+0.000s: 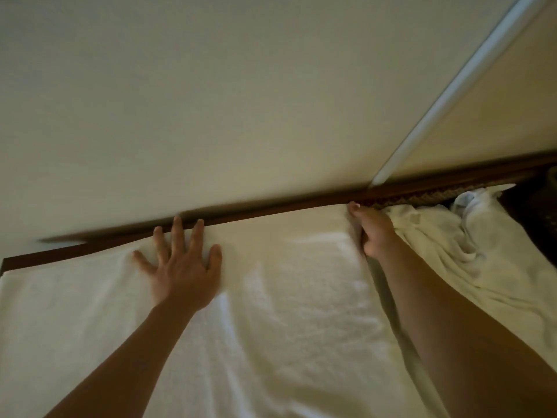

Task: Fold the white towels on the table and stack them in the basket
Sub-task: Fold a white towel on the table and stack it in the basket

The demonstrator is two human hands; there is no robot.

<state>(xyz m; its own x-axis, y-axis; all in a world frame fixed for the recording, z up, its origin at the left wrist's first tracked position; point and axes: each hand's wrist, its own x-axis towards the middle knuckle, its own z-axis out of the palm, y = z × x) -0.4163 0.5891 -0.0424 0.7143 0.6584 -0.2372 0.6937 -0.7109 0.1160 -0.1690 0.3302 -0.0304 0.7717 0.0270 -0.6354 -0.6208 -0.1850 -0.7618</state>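
- No legible text, label, brand, number or sign in the head view.
- Towel (271, 297): plain white, no tag or print seen.
- Wall (241, 101): plain, unmarked.

Dim, warm, even light; soft shadows; motion blur smears the table edge (120, 236), perhaps from camera movement.
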